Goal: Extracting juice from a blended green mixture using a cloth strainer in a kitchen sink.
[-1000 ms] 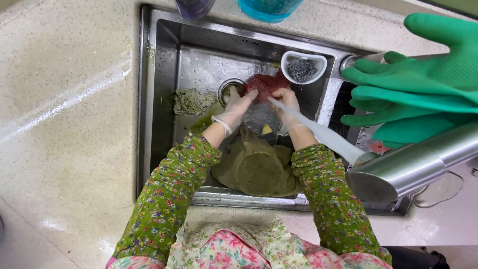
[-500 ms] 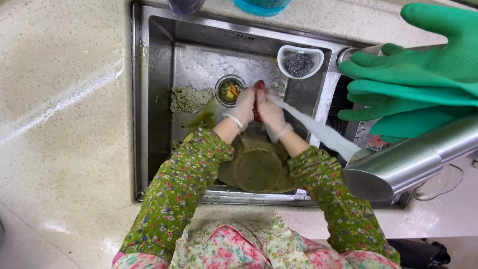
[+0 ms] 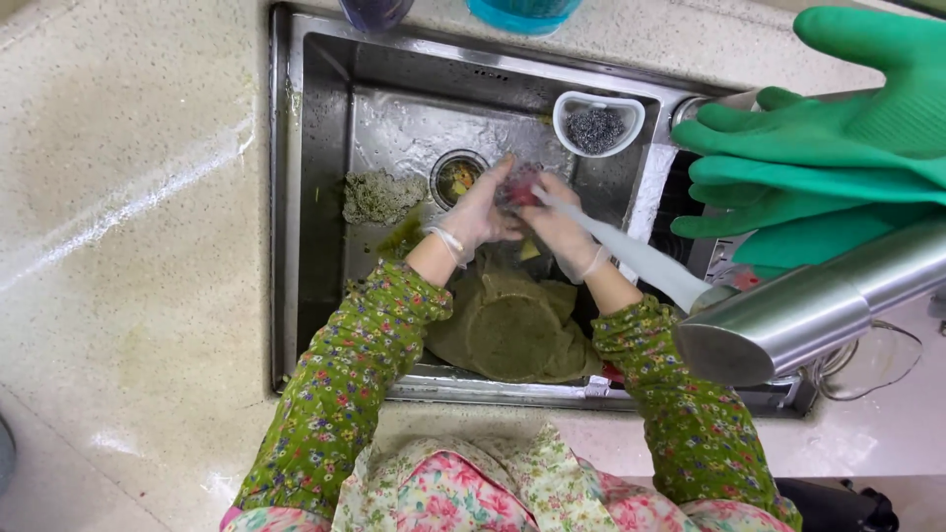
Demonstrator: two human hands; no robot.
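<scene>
Steel sink (image 3: 315, 197) set in speckled stone counter: our gloved left hand (image 3: 480, 212) and right hand (image 3: 558, 225) clasp a small red object (image 3: 522, 187) under the tap stream (image 3: 641, 261) over the drain; we should keep it turning there.

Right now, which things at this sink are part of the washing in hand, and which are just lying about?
In use:
left hand
right hand
small red item held between both hands
water stream from the faucet

Lying about:
green rubber gloves
white cup of steel wool
green scouring pad
greenish dishes
</scene>
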